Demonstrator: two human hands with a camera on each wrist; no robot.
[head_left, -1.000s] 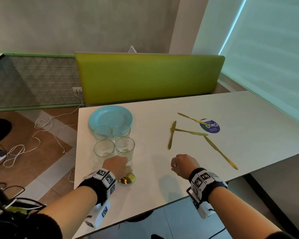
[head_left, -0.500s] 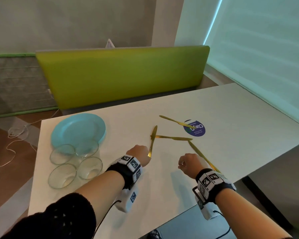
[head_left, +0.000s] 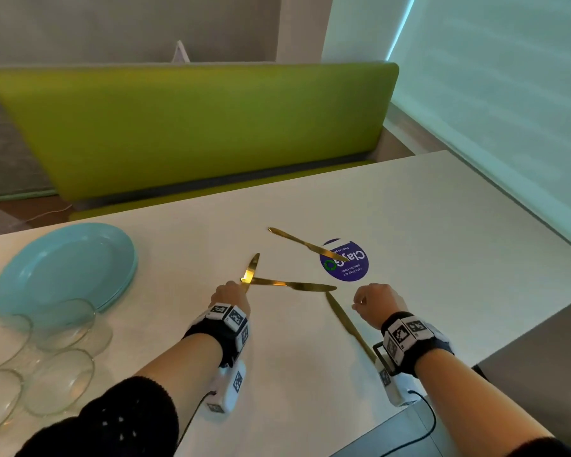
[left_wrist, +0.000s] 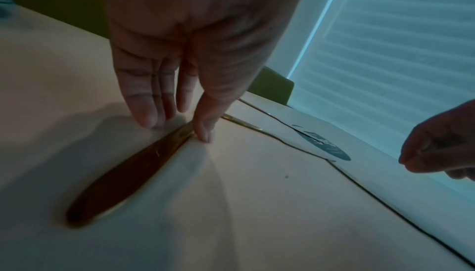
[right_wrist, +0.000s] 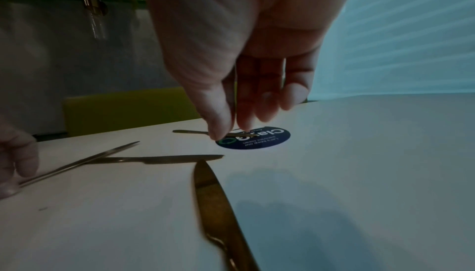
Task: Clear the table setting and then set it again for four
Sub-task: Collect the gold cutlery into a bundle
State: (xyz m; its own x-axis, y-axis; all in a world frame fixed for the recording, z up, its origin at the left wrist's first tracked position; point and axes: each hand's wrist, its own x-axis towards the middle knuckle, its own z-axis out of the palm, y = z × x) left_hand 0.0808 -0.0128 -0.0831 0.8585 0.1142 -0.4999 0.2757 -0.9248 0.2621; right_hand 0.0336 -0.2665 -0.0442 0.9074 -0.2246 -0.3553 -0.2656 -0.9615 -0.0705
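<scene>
Several gold knives lie on the white table. My left hand reaches down onto the handle of the leftmost knife. In the left wrist view this knife lies flat between the thumb and the straight fingers of my left hand, and the thumb tip touches its edge. A second knife crosses it, a third lies partly on a round blue sticker, and a fourth lies beside my right hand. My right hand hovers with fingers hanging and holds nothing.
A stack of light-blue plates sits at the table's left, with several clear glass bowls in front of it. A green bench back runs behind the table. The table's right edge drops off just past my right wrist.
My left hand left the glasses at the left and moved right onto the leftmost knife's handle. My view swung right. The right hand drifted forward a little, still holding nothing.
</scene>
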